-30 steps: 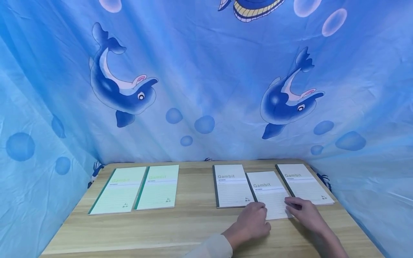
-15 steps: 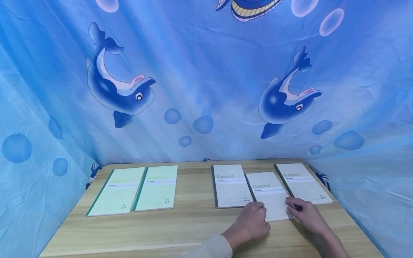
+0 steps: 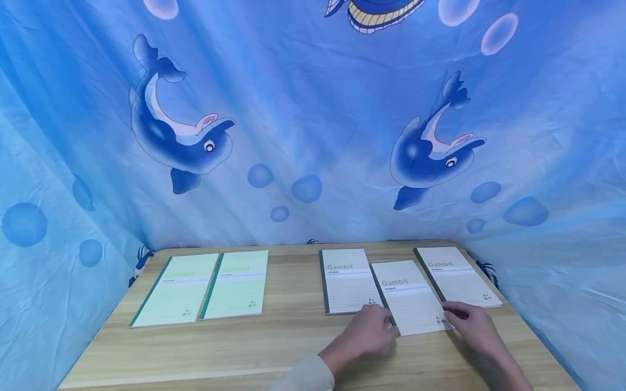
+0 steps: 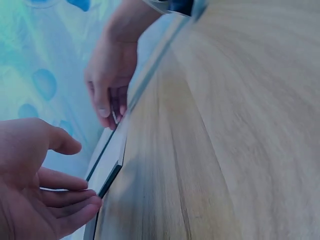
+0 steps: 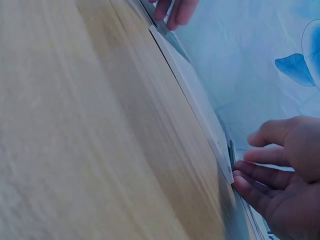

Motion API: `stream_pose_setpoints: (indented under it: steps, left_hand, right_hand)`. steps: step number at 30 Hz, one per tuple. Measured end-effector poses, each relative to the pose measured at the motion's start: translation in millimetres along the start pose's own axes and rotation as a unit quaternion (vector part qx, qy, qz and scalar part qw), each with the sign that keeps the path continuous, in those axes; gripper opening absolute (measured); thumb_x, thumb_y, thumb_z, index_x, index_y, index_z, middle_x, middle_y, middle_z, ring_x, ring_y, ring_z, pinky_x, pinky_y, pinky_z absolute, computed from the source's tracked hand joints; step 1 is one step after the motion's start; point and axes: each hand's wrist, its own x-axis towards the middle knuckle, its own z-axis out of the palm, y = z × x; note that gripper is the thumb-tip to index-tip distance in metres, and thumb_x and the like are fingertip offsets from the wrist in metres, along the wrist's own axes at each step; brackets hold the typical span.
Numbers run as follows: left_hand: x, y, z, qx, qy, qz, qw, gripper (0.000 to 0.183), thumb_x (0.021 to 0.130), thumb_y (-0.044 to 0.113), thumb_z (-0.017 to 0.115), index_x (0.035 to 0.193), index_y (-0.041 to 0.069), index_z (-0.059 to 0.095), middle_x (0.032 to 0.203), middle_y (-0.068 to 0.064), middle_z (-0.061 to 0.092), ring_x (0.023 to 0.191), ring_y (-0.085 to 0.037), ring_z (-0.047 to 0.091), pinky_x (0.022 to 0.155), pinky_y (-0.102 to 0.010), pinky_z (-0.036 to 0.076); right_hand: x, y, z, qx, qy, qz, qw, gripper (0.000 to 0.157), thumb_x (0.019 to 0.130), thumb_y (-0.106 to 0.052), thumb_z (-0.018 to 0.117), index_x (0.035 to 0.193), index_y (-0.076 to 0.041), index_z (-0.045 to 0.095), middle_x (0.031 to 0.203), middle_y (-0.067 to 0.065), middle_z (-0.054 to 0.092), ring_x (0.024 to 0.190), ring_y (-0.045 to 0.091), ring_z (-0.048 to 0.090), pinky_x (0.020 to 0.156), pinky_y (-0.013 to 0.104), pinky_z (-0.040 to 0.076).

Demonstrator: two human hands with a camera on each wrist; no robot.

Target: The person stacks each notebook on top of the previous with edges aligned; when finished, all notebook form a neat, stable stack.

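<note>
Gambit notebook (image 3: 411, 297), dark-spined, lies flat on the wooden table (image 3: 274, 347), its near end between two hands. At its eight o'clock, the left hand (image 4: 30, 192) is unclenched, fingers extended and thumb apart, fingertips by the spine corner; contact is hard to judge. At four o'clock, the right hand (image 5: 300, 187) is likewise relaxed, fingers touching the near corner. Beyond, another dark-spined notebook (image 3: 348, 290) lies just beside it at ten o'clock, a third notebook (image 3: 462, 282) at two. Two green-spined notebooks (image 3: 236, 293) lie well apart at nine. At twelve hangs a blue dolphin curtain (image 3: 313, 108).
</note>
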Motion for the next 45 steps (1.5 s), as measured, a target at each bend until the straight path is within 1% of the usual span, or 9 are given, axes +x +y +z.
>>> stream_pose_setpoints:
  steps: [6, 11, 16, 21, 26, 30, 38, 41, 45]
  left_hand:
    - [-1.0, -3.2, -1.8, -0.129, -0.025, -0.039, 0.9906, 0.033, 0.089, 0.034, 0.068, 0.104, 0.007, 0.081, 0.092, -0.007, 0.075, 0.075, -0.012, 0.057, 0.064, -0.023, 0.045]
    - [-3.4, -0.4, 2.3, -0.227, -0.012, -0.093, 0.9694, 0.043, 0.089, 0.031, 0.07, 0.121, 0.003, 0.074, 0.118, -0.01, 0.076, 0.107, -0.021, 0.069, 0.094, -0.037, 0.059]
    - [-4.7, 4.0, 13.3, -0.344, 0.04, -0.15, 0.926, 0.041, 0.087, 0.02, 0.071, 0.122, -0.001, 0.07, 0.121, -0.014, 0.072, 0.122, -0.037, 0.064, 0.105, -0.057, 0.052]
    - [-3.4, 8.1, 26.4, -0.441, 0.103, -0.164, 0.8764, 0.044, 0.085, 0.007, 0.07, 0.126, -0.007, 0.065, 0.12, -0.014, 0.071, 0.115, -0.03, 0.067, 0.1, -0.044, 0.058]
    - [-0.6, 17.0, 34.1, -0.532, 0.119, -0.172, 0.8206, 0.052, 0.083, 0.002, 0.068, 0.132, -0.011, 0.057, 0.126, -0.016, 0.066, 0.119, -0.03, 0.065, 0.107, -0.046, 0.055]
    - [1.4, 20.5, 41.8, -0.55, 0.123, -0.173, 0.8076, 0.052, 0.085, 0.0, 0.068, 0.132, -0.015, 0.053, 0.123, -0.021, 0.067, 0.117, -0.032, 0.067, 0.104, -0.044, 0.057]
    - [4.0, 20.9, 51.6, -0.555, 0.145, -0.152, 0.8047, 0.05, 0.084, -0.007, 0.066, 0.133, -0.013, 0.053, 0.113, -0.021, 0.068, 0.102, -0.022, 0.07, 0.091, -0.035, 0.062]
    - [4.6, 19.9, 51.7, -0.579, 0.144, -0.143, 0.7897, 0.053, 0.083, -0.012, 0.063, 0.135, -0.014, 0.05, 0.114, -0.024, 0.065, 0.102, -0.024, 0.069, 0.09, -0.035, 0.063]
    - [4.7, 19.7, 49.6, -0.622, 0.136, -0.139, 0.7587, 0.056, 0.082, -0.018, 0.059, 0.136, -0.014, 0.048, 0.117, -0.025, 0.062, 0.103, -0.028, 0.07, 0.093, -0.038, 0.063]
  right_hand:
    - [0.7, -3.2, -4.0, 0.021, -0.019, 0.046, 0.999, 0.04, 0.101, -0.02, 0.059, 0.132, 0.004, 0.065, 0.137, 0.03, 0.063, 0.13, 0.051, 0.055, 0.103, 0.06, 0.05]
    - [1.7, -5.7, -2.6, 0.04, -0.028, 0.08, 0.996, 0.04, 0.1, -0.019, 0.058, 0.132, 0.003, 0.066, 0.136, 0.029, 0.063, 0.126, 0.048, 0.058, 0.098, 0.054, 0.054]
    - [4.4, -4.1, 0.7, 0.064, -0.029, 0.11, 0.991, 0.042, 0.1, -0.02, 0.059, 0.135, 0.004, 0.062, 0.141, 0.032, 0.058, 0.135, 0.053, 0.048, 0.104, 0.064, 0.047]
    - [5.1, -1.2, 2.9, 0.096, -0.037, 0.137, 0.985, 0.046, 0.101, -0.023, 0.06, 0.139, 0.003, 0.059, 0.147, 0.032, 0.052, 0.138, 0.053, 0.045, 0.107, 0.065, 0.045]
    - [3.7, 2.5, 1.5, 0.109, -0.038, 0.123, 0.986, 0.049, 0.101, -0.027, 0.061, 0.14, 0.003, 0.058, 0.149, 0.032, 0.05, 0.141, 0.053, 0.042, 0.11, 0.065, 0.043]
    - [3.3, 3.3, 0.7, 0.118, -0.043, 0.118, 0.985, 0.049, 0.101, -0.026, 0.061, 0.141, 0.003, 0.058, 0.151, 0.032, 0.049, 0.143, 0.054, 0.04, 0.113, 0.065, 0.041]
    - [2.4, 1.3, 0.2, 0.131, -0.041, 0.124, 0.983, 0.049, 0.101, -0.024, 0.06, 0.142, 0.003, 0.057, 0.154, 0.032, 0.046, 0.145, 0.053, 0.037, 0.115, 0.065, 0.037]
    - [2.0, 1.8, 1.0, 0.129, -0.038, 0.115, 0.984, 0.049, 0.1, -0.024, 0.061, 0.141, 0.004, 0.058, 0.153, 0.032, 0.047, 0.145, 0.053, 0.037, 0.115, 0.065, 0.038]
    - [1.3, 3.8, 2.1, 0.135, -0.04, 0.11, 0.984, 0.051, 0.099, -0.024, 0.062, 0.141, 0.004, 0.057, 0.153, 0.031, 0.047, 0.145, 0.053, 0.037, 0.115, 0.065, 0.038]
